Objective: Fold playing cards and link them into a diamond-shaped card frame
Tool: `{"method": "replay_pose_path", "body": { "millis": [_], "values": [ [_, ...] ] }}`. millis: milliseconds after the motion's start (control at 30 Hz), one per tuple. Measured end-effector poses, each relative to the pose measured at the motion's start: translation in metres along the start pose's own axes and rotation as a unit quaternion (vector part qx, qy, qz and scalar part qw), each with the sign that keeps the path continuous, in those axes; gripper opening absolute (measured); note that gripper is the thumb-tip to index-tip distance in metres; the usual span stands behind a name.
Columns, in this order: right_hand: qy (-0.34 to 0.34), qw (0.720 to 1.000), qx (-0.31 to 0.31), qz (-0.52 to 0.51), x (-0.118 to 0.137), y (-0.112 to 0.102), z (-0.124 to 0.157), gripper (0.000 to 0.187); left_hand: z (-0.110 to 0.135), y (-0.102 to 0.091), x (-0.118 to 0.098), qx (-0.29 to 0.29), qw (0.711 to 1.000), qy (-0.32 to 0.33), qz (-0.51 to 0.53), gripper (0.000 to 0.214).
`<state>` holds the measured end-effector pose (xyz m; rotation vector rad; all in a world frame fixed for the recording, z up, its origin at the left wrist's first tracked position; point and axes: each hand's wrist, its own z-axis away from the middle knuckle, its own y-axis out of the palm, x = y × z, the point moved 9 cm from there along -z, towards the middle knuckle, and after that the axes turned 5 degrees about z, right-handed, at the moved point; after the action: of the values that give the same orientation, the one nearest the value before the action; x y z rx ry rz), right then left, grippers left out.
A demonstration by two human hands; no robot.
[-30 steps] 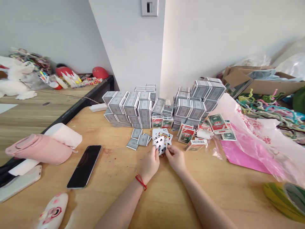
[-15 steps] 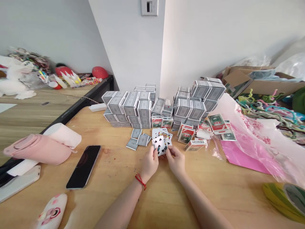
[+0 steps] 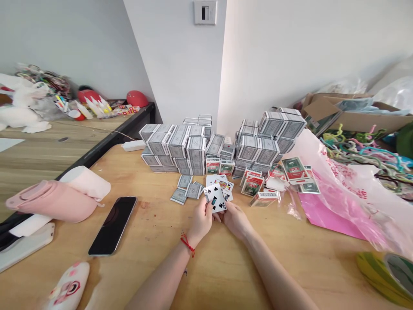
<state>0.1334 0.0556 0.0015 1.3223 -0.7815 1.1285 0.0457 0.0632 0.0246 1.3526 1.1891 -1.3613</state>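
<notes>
Leftmost, well apart from the five of spades (image 3: 218, 196), lies a black phone (image 3: 112, 226); then, behind that card to its left, stand stacked decks (image 3: 176, 146), with face-down cards (image 3: 186, 189) nearer it. The left hand (image 3: 201, 218) pinches the five of spades by its lower left part, thumb on its face. Just behind it, partly covered, lie face-up cards (image 3: 227, 185). The right hand (image 3: 237, 219) meets its lower right edge, fingers bunched together; whether they grip it cannot be told. Farther right of it sit card boxes (image 3: 252, 184) and a tape roll (image 3: 376, 272).
</notes>
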Motion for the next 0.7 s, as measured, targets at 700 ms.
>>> {"method": "replay_pose_path", "body": {
  "millis": [700],
  "values": [
    [-0.047, 0.989, 0.018, 0.141, 0.004, -0.002, 0.004, 0.042, 0.012, -0.026, -0.035, -0.051, 0.967, 0.159, -0.193, 0.02]
  ]
}}
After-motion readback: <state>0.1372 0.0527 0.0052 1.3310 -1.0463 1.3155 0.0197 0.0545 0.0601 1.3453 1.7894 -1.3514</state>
